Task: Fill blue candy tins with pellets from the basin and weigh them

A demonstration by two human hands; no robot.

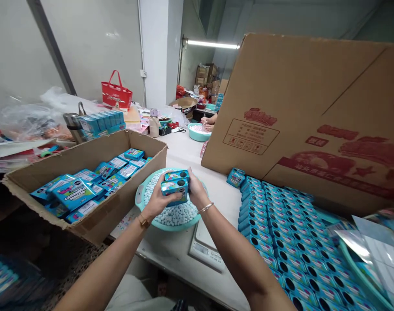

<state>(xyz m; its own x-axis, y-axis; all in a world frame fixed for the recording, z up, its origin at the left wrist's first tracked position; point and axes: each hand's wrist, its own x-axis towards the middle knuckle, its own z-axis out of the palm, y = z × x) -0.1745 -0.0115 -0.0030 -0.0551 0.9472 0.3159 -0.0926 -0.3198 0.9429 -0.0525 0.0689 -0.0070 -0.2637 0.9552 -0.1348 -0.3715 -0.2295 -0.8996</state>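
Note:
Two small blue printed candy boxes (174,185) are held together above a turquoise basin (139,195). My left hand (158,199) grips them from the left, its thumb across the front of the nearer box. On their right side my right hand (197,190) presses against the boxes, its fingers partly hidden behind them. Pale blue round candies (177,215) fill the basin underneath. Dark round spots show on the boxes' top faces; whether these are holes I cannot tell.
An open carton (119,207) of jumbled blue boxes stands at left. A white scale (206,255) sits by the basin. Rows of upright blue boxes (281,229) cover the right, before a big cardboard sheet (300,108). Farther back, another person's hands (209,123) are over a second basin (198,134).

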